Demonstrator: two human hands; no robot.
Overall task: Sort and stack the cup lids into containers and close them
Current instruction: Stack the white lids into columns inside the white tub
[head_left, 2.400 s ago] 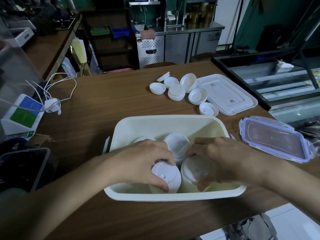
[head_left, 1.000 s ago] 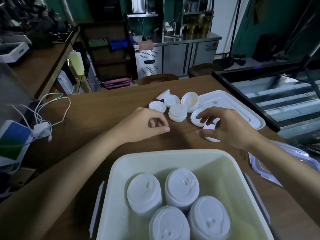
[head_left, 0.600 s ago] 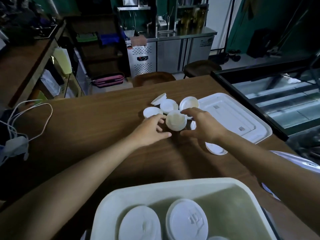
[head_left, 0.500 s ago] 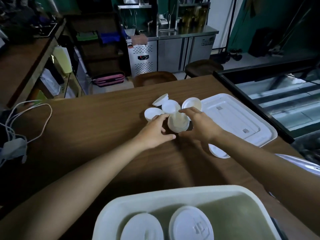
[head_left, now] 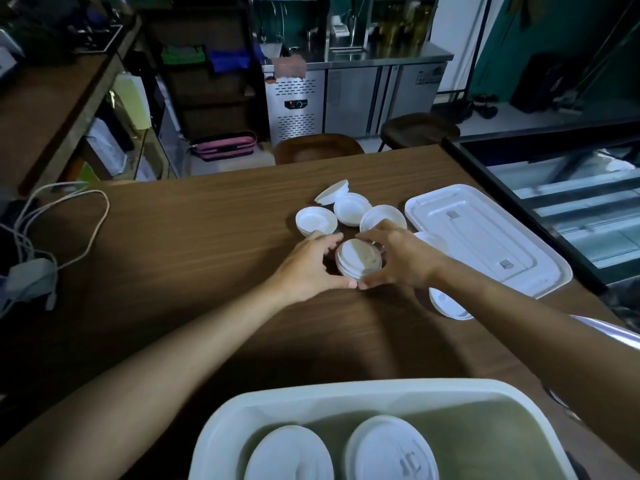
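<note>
A dim café workroom on my remote feed: a brown wooden table (head_left: 207,244), a steel counter fridge (head_left: 346,95) behind it, a glass display case (head_left: 571,188) to the right. Mid-table, the left hand (head_left: 308,268) and right hand (head_left: 405,258) curl round a short stack of cup lids (head_left: 358,259), thumbs meeting in front. Loose lids (head_left: 316,220) lie just beyond, with a flat white container cover (head_left: 485,237) to their right. The right forearm partly hides one more lid (head_left: 446,304). The cream container (head_left: 311,400), holding lid stacks (head_left: 391,448), is cut off at the bottom edge.

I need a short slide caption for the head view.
Left hand and right hand hold a lid stack on the table.
</note>
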